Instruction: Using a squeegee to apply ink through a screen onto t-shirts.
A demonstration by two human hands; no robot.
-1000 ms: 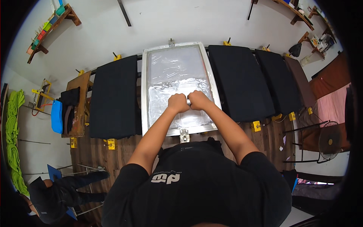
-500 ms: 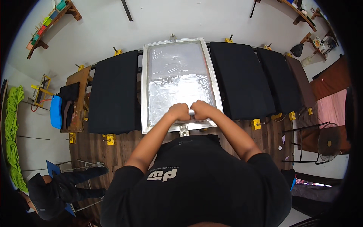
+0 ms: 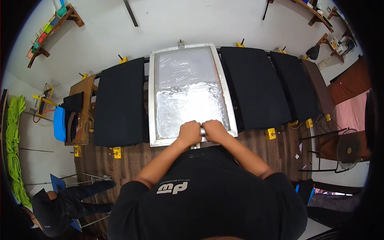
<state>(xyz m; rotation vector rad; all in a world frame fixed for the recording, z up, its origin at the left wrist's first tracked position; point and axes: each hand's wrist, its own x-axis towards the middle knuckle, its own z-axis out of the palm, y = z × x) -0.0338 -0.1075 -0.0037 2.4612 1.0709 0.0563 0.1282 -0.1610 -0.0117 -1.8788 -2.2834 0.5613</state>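
Observation:
A screen-printing frame (image 3: 152,100) with a silvery metal rim stands before me, its mesh (image 3: 182,72) grey at the far half and shiny with clear film nearer me. Both fists are together over its near end. My left hand (image 3: 189,133) and my right hand (image 3: 215,131) are closed side by side round a squeegee (image 3: 203,132); only a bit of its silver handle shows between them. The squeegee's blade is hidden under my hands. A metal clamp (image 3: 181,44) sits at the frame's far edge.
Black cloth-covered boards (image 3: 120,102) flank the frame, with another black board (image 3: 256,88) on the right, all on yellow brackets (image 3: 271,134). A person (image 3: 60,204) is at the lower left. A fan (image 3: 349,150) stands at the right, green cloth (image 3: 15,148) at the left.
Both hands have come nearer to my body with the squeegee, down to the frame's near rim. My elbows have drawn back, and the view has shifted slightly.

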